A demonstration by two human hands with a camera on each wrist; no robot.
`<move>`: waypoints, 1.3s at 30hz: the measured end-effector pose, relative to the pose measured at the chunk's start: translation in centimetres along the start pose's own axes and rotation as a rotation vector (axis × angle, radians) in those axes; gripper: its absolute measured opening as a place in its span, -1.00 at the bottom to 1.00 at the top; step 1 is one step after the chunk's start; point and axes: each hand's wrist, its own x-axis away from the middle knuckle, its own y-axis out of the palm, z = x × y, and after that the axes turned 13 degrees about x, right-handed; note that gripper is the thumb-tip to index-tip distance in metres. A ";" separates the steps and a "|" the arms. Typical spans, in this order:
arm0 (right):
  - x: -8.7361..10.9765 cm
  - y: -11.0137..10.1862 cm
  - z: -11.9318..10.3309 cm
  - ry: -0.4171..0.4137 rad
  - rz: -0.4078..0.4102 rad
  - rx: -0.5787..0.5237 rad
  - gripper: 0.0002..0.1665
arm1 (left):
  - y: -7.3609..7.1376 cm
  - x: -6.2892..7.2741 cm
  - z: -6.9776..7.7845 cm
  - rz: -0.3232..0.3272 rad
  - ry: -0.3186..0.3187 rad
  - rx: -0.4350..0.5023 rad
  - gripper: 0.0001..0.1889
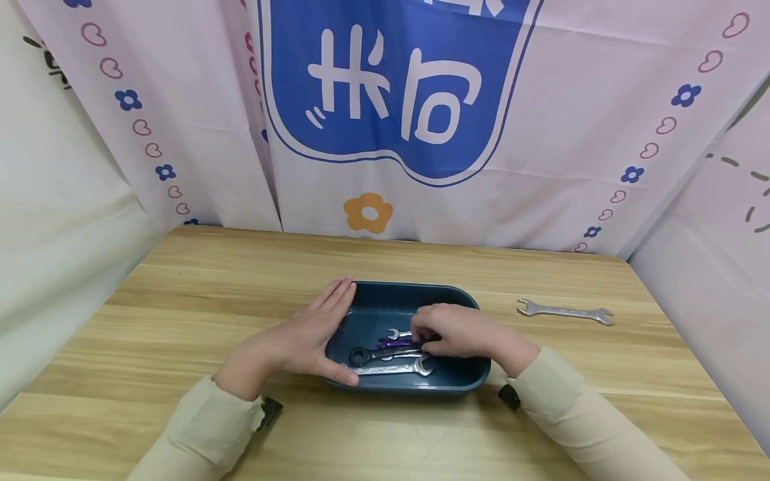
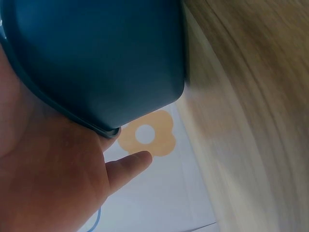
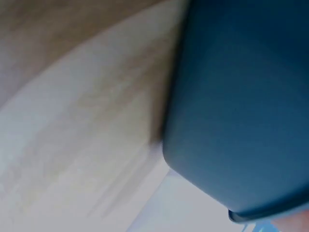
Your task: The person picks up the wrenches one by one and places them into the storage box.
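Note:
A dark teal plastic bin (image 1: pixel 415 386) stands on the table with several wrenches in it. My left hand (image 1: pixel 303 337) rests on the bin's left end, fingers straight along the rim and thumb over the near side. In the left wrist view, that hand (image 2: pixel 53 169) lies against the rim. My right hand (image 1: pixel 460 331) reaches in over the right end, its bent fingers and thumb at the wrench ends; its grip is hidden. Beside them lie a silver open-end wrench (image 1: pixel 388 369), a black ratchet wrench (image 1: pixel 375 354), a purple wrench (image 1: pixel 391 343) and a small silver wrench (image 1: pixel 397 334).
Another silver double open-end wrench (image 1: pixel 565 311) lies on the wooden table (image 1: pixel 198 300), right of the bin. A white printed cloth (image 1: pixel 325 194) hangs behind the table's far edge. White cloth walls (image 1: pixel 60 234) flank both sides.

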 end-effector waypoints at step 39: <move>6.4 -2.0 3.0 0.099 0.305 -0.192 -0.90 | 0.2 -0.2 -0.3 0.010 0.000 0.024 0.45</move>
